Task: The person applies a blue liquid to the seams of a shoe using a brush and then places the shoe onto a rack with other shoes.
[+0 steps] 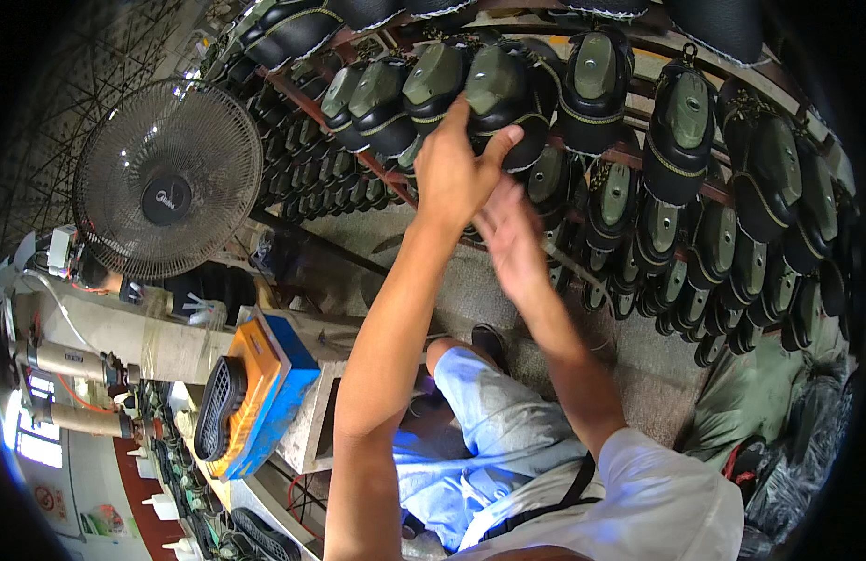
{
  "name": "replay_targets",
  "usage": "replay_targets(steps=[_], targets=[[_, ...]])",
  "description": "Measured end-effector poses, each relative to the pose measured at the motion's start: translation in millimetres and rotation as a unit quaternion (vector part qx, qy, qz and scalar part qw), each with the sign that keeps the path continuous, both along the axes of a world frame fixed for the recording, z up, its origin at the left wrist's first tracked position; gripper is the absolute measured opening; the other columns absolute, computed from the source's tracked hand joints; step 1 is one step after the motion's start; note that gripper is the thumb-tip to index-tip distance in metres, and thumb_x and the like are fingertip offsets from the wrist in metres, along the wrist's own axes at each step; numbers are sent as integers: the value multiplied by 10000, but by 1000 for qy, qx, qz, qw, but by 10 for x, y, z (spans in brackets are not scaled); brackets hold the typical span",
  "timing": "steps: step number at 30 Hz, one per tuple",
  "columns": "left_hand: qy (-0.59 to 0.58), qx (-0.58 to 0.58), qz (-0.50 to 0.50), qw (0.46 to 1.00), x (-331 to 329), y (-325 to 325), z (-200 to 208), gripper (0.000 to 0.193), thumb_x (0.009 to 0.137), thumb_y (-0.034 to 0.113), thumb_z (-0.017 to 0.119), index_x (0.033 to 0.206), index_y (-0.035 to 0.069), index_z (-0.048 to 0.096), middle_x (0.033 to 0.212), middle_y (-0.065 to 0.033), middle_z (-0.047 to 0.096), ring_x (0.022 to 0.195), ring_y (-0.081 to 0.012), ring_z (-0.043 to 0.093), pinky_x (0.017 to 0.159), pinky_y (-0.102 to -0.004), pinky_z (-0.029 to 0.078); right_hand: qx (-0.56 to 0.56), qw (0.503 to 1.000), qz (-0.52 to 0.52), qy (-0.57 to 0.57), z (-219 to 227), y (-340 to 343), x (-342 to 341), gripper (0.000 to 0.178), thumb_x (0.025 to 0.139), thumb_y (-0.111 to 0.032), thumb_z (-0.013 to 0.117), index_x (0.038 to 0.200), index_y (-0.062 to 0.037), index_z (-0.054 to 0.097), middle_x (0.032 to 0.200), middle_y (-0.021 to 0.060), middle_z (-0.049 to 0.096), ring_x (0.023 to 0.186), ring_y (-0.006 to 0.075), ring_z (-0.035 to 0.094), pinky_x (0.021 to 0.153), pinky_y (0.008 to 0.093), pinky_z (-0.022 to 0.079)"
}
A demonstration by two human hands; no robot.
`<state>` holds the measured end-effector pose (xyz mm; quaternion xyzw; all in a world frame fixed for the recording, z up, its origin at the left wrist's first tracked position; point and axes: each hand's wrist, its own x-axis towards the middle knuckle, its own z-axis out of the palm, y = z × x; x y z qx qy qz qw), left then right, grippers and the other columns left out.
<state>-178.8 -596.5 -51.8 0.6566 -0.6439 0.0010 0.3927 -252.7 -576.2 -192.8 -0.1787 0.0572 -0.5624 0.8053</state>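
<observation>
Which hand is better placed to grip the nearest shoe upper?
Probably the left hand: it reaches up to that black shoe upper, with fingers in front of it. The right hand is lower, blurred and farther from it.

Glossy black, leather-like shoe uppers (590,138) wrap smooth green lasts (497,77) — plastic, by their dull sheen. The fan guard (171,150) is shiny wire; my shorts (503,407), faded cloth — wrinkled. The shoe sole (220,408) looks like matt, ridged rubber.
</observation>
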Motion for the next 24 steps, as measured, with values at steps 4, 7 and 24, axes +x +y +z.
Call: replay_targets(steps=[4, 7, 24], targets=[[-23, 34, -10, 999, -82, -432, 64, 691, 870, 316, 848, 1434, 32, 568, 1137, -249, 743, 1058, -468, 706, 909, -523, 561, -66, 989, 91, 94, -400, 222, 151, 518, 1088, -445, 588, 1251, 33, 700, 1318, 200, 718, 1249, 296, 690, 1099, 455, 527], [-74, -326, -62, 940, 233, -481, 18, 420, 890, 242, 823, 1211, -2, 707, 1202, -195, 741, 1128, -359, 702, 990, -436, 533, -69, 977, 138, 147, -493, 124, 137, 555, 1085, -481, 576, 1204, 41, 722, 1268, 207, 740, 1203, 303, 716, 1065, 426, 546], [117, -110, 225, 961, 1313, 33, -215, 615, 716, 424, 941, 1103, -10, 740, 971, -173, 797, 932, -327, 778, 870, -436, 581, -28, 988, 150, -12, -20, -371, 1198, 749, 1026, -520, 651, 1562, -48, 427, 1477, 141, 581, 1376, 341, 570, 1144, 526, 477]])
